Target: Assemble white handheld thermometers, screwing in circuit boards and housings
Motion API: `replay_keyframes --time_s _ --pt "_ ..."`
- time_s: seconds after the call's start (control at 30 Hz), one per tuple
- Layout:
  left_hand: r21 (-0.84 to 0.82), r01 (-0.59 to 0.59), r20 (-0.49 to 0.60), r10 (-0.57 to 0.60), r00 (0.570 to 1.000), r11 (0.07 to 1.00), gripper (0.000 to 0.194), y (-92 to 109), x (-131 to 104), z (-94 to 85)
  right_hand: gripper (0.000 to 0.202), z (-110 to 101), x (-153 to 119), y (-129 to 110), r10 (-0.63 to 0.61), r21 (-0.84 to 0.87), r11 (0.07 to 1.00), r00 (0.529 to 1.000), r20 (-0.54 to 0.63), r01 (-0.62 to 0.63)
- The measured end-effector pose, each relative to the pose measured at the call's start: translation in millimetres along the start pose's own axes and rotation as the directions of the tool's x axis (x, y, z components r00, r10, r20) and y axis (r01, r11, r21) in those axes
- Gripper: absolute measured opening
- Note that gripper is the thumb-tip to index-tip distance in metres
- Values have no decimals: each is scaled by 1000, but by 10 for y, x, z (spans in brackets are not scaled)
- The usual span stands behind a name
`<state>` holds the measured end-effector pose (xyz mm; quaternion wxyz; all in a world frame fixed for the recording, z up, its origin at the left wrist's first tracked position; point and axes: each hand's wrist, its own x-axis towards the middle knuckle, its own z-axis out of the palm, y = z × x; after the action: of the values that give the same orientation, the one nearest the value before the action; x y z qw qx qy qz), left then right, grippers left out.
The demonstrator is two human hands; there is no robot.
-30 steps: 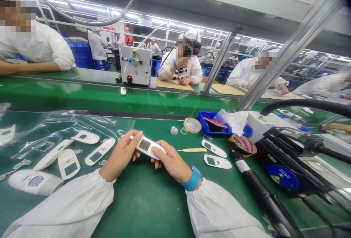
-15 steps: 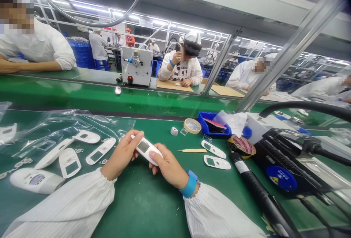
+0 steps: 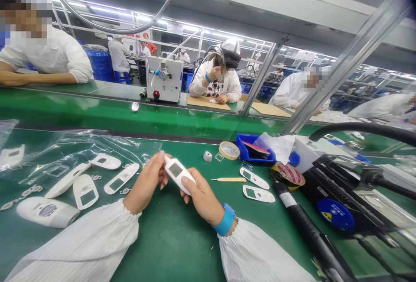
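A white handheld device point(image 3: 180, 175) with a small grey screen is held above the green mat, screen side up. My right hand point(image 3: 203, 193), with a blue wristband, is closed round its lower end, the thumb on its face. The fingers of my left hand point(image 3: 151, 178) pinch its narrow tip at the upper left. To the left lie several white shell pieces point(image 3: 121, 178) with window cutouts and a larger white housing point(image 3: 47, 212). On the right are two more white covers point(image 3: 258, 193) and a thin tool with a pale wooden handle point(image 3: 229, 179).
Behind the mat stand a small white cap point(image 3: 207, 156), a tape roll point(image 3: 229, 150) and a blue bin point(image 3: 255, 148). A black cylindrical tool point(image 3: 302, 221) and a black machine point(image 3: 344, 195) occupy the right. Clear plastic point(image 3: 81, 143) covers the back left. People sit across the line.
The device has shifted slightly right and turned a little steeper, with my left fingers now nearer its tip. A white piece on the green belt behind has moved left.
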<state>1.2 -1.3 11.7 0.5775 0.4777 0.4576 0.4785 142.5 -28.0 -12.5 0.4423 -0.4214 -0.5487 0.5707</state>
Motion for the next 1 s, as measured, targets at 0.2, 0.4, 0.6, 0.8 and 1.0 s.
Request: replay_keyframes --time_s 0.2,0.4,0.6,0.8,1.0 --pt "-108 151 147 -134 980 983 40 -163 -122 163 22 -74 36 27 -134 -90 989 963 -233 116" --pt "-70 193 254 -169 952 979 40 -240 -243 237 21 -115 27 11 -182 -194 973 932 -315 125" --pt "-89 182 249 -156 956 979 40 -227 -238 212 19 -100 7 11 -218 -315 942 927 -305 118" --pt "-124 149 274 -110 955 981 36 -198 -254 214 17 -45 -35 -13 -264 -478 871 929 -259 114" --pt "-305 257 265 -177 948 917 27 -189 -203 201 31 54 -93 -10 -427 -797 552 904 -18 245"
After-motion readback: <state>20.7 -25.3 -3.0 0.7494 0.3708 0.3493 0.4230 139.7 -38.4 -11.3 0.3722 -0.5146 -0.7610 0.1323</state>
